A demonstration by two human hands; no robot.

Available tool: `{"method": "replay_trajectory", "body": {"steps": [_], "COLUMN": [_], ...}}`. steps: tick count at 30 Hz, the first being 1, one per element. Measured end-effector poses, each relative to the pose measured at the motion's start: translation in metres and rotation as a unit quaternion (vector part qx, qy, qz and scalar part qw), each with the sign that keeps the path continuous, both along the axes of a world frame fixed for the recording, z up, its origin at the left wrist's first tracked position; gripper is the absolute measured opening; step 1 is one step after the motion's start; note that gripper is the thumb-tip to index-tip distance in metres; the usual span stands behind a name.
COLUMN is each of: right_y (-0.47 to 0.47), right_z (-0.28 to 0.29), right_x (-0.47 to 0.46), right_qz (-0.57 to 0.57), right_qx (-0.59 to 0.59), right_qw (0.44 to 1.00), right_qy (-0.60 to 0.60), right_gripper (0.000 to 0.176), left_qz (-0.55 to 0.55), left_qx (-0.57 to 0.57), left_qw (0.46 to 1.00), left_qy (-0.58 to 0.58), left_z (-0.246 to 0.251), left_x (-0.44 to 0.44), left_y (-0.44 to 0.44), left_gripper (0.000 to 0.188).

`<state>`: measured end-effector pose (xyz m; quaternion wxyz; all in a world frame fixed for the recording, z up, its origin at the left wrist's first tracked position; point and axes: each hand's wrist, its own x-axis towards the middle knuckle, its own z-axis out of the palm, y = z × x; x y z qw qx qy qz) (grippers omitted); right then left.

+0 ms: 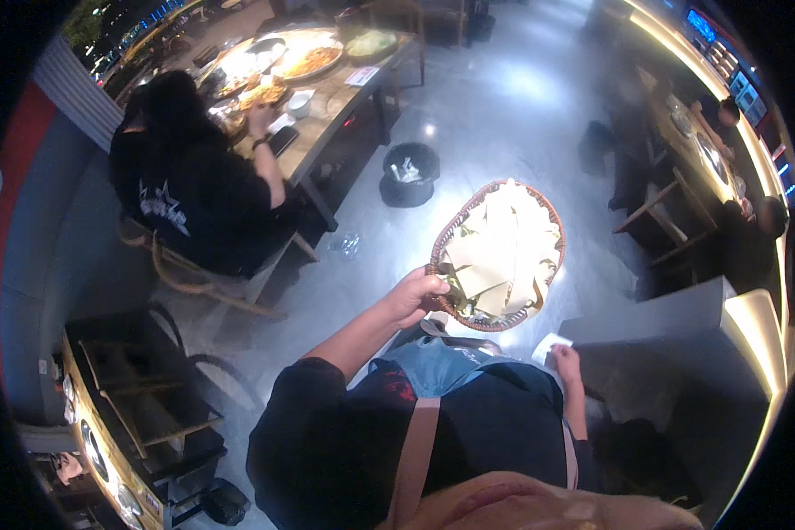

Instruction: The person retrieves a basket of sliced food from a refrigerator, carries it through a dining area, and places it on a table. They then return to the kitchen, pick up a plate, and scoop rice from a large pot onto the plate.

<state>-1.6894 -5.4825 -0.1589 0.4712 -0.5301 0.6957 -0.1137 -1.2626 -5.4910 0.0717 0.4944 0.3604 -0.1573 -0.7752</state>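
Note:
My left hand grips the near left rim of an oval woven basket, holding it above the floor in front of me. Pale, flat food pieces fill the basket, with bits of green showing along the near left side. Glare washes out much of this food, so its exact kind cannot be told. Lower at my right side, my right hand pinches a small white paper slip. A blue apron covers my front.
At the left, a seated person eats at a wooden table with plates of food. A black waste bin stands on the floor ahead, near crumpled clear plastic. Right lie a grey partition and a wooden chair.

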Motion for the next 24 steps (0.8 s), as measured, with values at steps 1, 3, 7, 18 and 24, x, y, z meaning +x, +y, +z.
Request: {"method": "replay_trajectory", "body": {"steps": [1,3,7,18,24], "right_y": [-0.006,0.002,0.069,-0.02,-0.291], "right_z": [-0.007,-0.031,-0.092,-0.129,-0.084], "right_x": [-0.011,-0.042,-0.119,-0.122,-0.093], "right_qz": [0.022,-0.068,0.06,0.18,-0.005], "right_qx": [-0.009,0.126,0.122,0.181,0.215], "right_qw": [0.998,0.99,0.985,0.957,0.96], "right_qy": [0.051,-0.002,0.107,0.14,0.178], "right_gripper": [0.031,0.025,0.018,0.016,0.041], "left_qz": [-0.011,-0.032,-0.08,-0.078,-0.12], "left_qx": [0.001,0.0,-0.031,0.048,0.012], "left_qw": [1.0,0.999,0.996,0.996,0.99], "left_qy": [0.003,0.015,0.02,0.022,0.068], "left_z": [-0.007,-0.017,-0.026,-0.056,-0.07], "left_x": [0.002,0.006,0.001,-0.042,-0.056], "left_y": [-0.029,-0.076,-0.173,-0.375,-0.463], "left_gripper": [0.044,0.045,0.044,0.051,0.052]}}
